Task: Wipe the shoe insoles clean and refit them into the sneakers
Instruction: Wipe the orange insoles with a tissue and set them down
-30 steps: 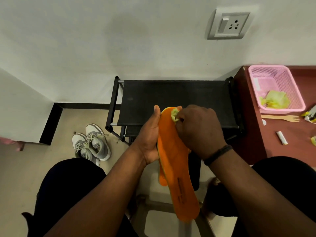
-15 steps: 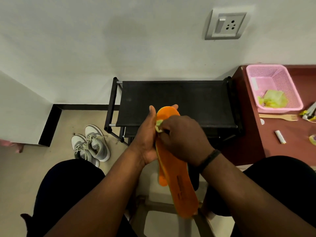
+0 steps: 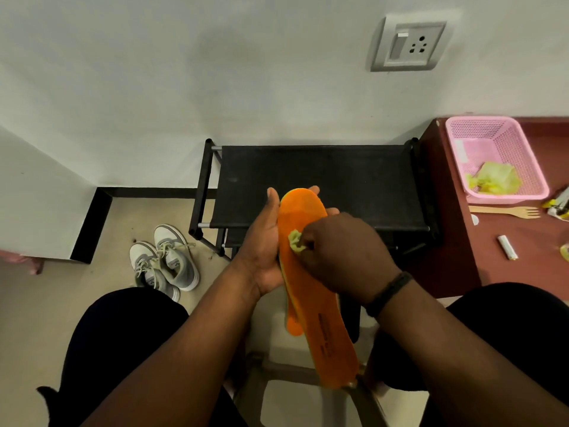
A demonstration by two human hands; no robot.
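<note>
The left hand (image 3: 264, 251) cradles two stacked orange insoles (image 3: 311, 291) from beneath; the right hand (image 3: 341, 257) pinches a yellow-green wipe (image 3: 296, 244) against the upper one. Long heelward strokes with firm backing would likely clean best. Two grey sneakers (image 3: 164, 263) wait left of the hands.
</note>
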